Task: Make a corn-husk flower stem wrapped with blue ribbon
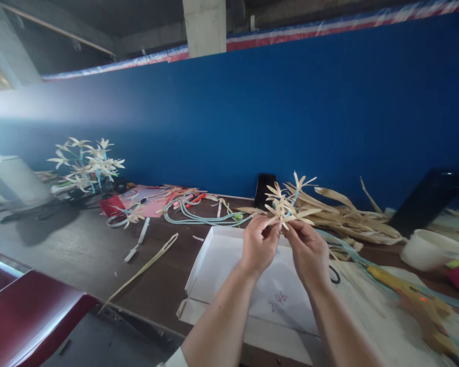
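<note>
Blue partition [329, 107] behind brown table [153, 270]; left hand [260, 240], right hand [308, 245] both pinching pale flower spray [283, 208], white box [222, 260] below hands; hard squeeze might crack it, outward swing might knock glue gun [409, 295] rightward

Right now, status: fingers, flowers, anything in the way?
Left fingers and right fingers pinching pale flower spray. White box below. Nothing seen blocking; yellow glue gun off right.

Bare left hand [259, 245], bare right hand [309, 248], uncovered forearms [331, 311] tapering toward the wrists [249, 272], a whitish sleeve edge [178, 358] on the left arm [210, 330], only a small strip in view, details too small to tell
</note>
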Tool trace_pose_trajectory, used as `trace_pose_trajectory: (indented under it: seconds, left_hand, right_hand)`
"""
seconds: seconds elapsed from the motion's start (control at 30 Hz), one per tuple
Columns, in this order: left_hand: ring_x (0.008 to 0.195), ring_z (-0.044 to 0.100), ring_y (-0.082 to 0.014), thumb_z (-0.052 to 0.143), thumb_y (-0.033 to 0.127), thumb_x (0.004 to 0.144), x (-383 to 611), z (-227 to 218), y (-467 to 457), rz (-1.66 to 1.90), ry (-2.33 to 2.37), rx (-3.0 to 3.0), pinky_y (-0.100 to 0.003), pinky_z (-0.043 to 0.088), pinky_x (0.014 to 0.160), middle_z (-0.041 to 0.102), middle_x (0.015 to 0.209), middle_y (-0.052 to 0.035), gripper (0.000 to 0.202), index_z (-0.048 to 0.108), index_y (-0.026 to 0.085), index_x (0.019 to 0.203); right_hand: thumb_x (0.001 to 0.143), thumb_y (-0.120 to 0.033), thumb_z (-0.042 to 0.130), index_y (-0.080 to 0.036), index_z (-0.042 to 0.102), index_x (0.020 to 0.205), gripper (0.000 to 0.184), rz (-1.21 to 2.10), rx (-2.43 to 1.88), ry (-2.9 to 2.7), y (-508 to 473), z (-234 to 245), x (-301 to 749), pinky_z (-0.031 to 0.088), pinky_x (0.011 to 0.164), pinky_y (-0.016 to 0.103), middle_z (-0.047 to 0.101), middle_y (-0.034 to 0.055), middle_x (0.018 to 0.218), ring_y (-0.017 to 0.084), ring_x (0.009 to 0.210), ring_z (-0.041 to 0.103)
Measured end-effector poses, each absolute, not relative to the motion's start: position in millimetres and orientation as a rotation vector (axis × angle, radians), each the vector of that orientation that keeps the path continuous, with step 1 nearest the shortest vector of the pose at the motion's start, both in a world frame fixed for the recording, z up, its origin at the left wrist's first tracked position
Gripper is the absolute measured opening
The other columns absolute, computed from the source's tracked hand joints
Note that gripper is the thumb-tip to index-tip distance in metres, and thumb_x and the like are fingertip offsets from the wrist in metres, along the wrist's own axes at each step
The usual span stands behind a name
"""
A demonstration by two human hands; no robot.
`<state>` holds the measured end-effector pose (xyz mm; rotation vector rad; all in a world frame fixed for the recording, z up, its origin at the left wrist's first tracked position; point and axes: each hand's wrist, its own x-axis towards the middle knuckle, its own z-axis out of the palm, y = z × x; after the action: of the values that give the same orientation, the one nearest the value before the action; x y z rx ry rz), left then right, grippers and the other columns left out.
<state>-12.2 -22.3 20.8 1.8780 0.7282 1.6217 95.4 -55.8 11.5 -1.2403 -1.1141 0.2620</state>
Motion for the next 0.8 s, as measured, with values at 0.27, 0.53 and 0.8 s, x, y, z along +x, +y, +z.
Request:
trace_pose_trajectory:
  seconds: [0.27, 0.53, 0.8]
  left_hand:
    - [0.074, 0.055, -0.0121, 0.056, 0.022, 0.082, -12.0, 21.9, -25.4, 1.66, 0.806, 1.879, -0.023, 0.044, 0.068, 0.062, 0.079, -0.0039, 0.011, 0.065, 0.016, 0.08]
    - [0.084, 0.058, -0.0148, 0.054, 0.018, 0.083, -14.2, 21.6, -23.0, 1.638, 0.811, 1.992, -0.027, 0.047, 0.077, 0.066, 0.087, -0.0059, 0.013, 0.066, 0.018, 0.085]
    - [0.086, 0.059, -0.0149, 0.053, 0.013, 0.081, -11.9, 17.0, -18.9, 1.732, 0.727, 2.021, -0.028, 0.048, 0.08, 0.068, 0.083, -0.0057, 0.012, 0.065, 0.017, 0.082]
  right_hand:
    - [0.074, -0.043, 0.064, -0.016, 0.067, 0.086, 0.029, 0.254, -1.333, -1.076, -54.9, 14.6, 95.0, 0.045, 0.064, 0.029, 0.066, 0.0037, 0.074, 0.017, 0.068, 0.06]
    - [0.079, -0.039, 0.058, -0.018, 0.068, 0.076, 0.023, -0.084, -1.387, -1.257, -58.6, 14.4, 95.9, 0.042, 0.06, 0.024, 0.061, 0.0017, 0.071, 0.014, 0.063, 0.055]
    - [0.078, -0.038, 0.056, -0.019, 0.071, 0.081, 0.024, 0.032, -1.409, -1.186, -55.0, 10.6, 96.4, 0.045, 0.062, 0.027, 0.065, 0.0037, 0.078, 0.016, 0.064, 0.06]
